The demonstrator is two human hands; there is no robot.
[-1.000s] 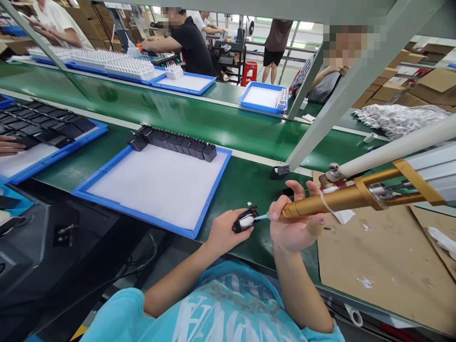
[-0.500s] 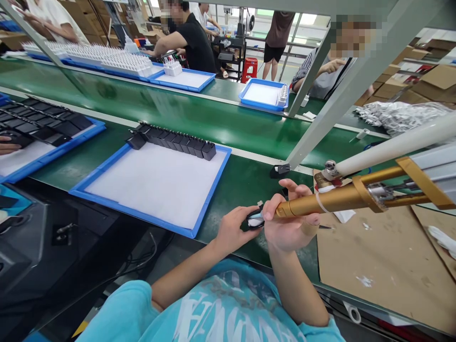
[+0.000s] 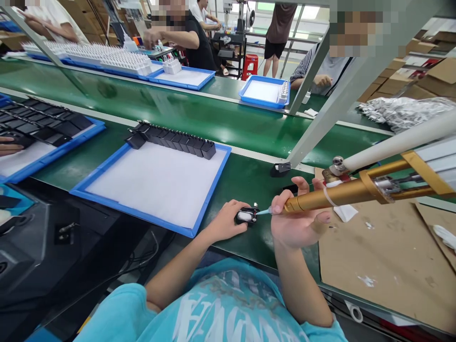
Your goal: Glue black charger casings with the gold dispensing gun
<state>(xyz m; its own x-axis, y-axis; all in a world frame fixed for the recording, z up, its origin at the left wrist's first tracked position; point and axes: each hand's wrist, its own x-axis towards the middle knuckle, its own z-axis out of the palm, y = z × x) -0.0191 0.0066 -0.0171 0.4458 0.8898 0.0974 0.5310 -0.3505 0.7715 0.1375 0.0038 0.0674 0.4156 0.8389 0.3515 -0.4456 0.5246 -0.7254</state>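
Observation:
My left hand (image 3: 227, 222) grips a small black housing (image 3: 245, 216) with a white part inside, just above the green bench (image 3: 228, 185). Around the front of a gold dispensing tool (image 3: 320, 199) my right hand (image 3: 295, 223) is wrapped, some of its fingers raised. The tool's pale blue nozzle (image 3: 263, 212) points left, its tip at the right edge of the housing. To the left, a blue tray (image 3: 194, 228) with a white liner holds a row of black housings (image 3: 178, 141) along its far side.
A metal post foot (image 3: 281, 169) stands beyond my hands. Brown cardboard (image 3: 384, 266) covers the bench at right. Another tray (image 3: 60, 151) of black parts is at far left, with a person's hand (image 3: 10, 146) there. People work across the green belt (image 3: 160, 111).
My right hand and the gold tool have moved right, away from the housing, so the nozzle now shows. My left hand has shifted slightly left with the housing.

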